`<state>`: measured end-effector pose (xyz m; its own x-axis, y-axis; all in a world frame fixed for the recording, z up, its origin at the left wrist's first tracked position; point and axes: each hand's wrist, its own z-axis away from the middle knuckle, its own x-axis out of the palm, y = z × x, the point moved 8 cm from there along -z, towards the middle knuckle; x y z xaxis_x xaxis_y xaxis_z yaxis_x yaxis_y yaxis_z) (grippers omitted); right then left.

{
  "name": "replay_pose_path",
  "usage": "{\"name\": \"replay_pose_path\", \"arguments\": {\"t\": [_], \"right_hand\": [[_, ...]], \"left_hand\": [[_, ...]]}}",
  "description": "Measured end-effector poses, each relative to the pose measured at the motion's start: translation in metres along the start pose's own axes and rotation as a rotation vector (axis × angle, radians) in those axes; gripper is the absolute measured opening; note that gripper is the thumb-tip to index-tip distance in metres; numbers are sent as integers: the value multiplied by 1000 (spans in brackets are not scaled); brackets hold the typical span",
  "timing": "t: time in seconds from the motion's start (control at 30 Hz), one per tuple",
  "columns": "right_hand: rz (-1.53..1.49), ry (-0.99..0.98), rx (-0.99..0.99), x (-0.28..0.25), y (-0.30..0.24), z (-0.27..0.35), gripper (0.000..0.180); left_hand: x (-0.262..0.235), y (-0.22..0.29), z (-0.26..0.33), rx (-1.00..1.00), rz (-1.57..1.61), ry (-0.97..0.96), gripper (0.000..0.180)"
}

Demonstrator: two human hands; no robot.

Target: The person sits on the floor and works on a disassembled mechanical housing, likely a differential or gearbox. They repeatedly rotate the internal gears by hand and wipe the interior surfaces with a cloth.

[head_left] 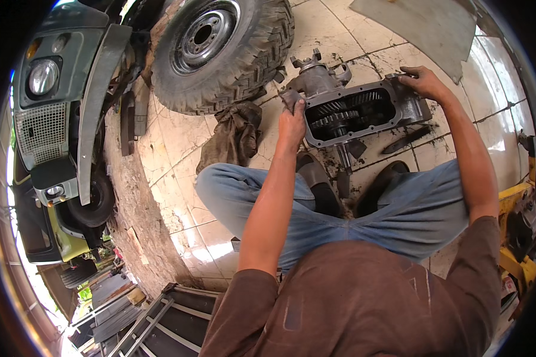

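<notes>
A grey metal gearbox housing [356, 141] lies on the floor before me, its long open side facing me. Inside show toothed gears [336, 119], and a shaft [344, 157] sticks out toward my feet. At the housing's near-left corner, my left hand [292, 126] is closed on a small grey-brown piece that looks like a rag [289, 98]; its fingers are partly hidden. My right hand [426, 83] grips the upper right end of the housing, fingers over its edge. A yoke-shaped flange [307, 61] rises from the far side.
A large knobby-tyred wheel [262, 53] lies at the far left, with a crumpled dark cloth [232, 134] beside it. A flat dark piece [406, 140] and grime lie on the tiles right of the shaft. Sheet material [426, 30] is farther back; vehicles [47, 113] stand left.
</notes>
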<state>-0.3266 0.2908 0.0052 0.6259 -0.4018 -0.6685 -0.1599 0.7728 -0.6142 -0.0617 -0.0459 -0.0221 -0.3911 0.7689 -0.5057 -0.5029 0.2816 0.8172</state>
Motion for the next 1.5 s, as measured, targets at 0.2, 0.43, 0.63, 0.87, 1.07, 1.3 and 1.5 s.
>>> {"name": "replay_pose_path", "arguments": {"t": [0.2, 0.43, 0.63, 0.87, 1.07, 1.3, 1.5], "right_hand": [[-65, -14, -48, 10, 0, -16, 66], [-12, 62, -136, 6, 4, -14, 65], [-20, 20, -66, 6, 3, -15, 65], [56, 81, -163, 4, 13, -21, 66], [-41, 9, -42, 1, 10, -10, 68], [-46, 25, -35, 2, 12, -9, 68], [17, 38, -96, 3, 5, -11, 66]], "left_hand": [[-12, -20, 53, 36, 112, 98, 65], [-14, -9, 32, 41, 6, 89, 57], [-25, 9, 41, 3, 53, -28, 52], [-16, -1, 60, 81, 99, -20, 51], [-23, 21, 37, -132, -29, -92, 54], [-16, -2, 79, -124, 142, -114, 52], [-20, 10, 65, -69, -12, -96, 51]]}}
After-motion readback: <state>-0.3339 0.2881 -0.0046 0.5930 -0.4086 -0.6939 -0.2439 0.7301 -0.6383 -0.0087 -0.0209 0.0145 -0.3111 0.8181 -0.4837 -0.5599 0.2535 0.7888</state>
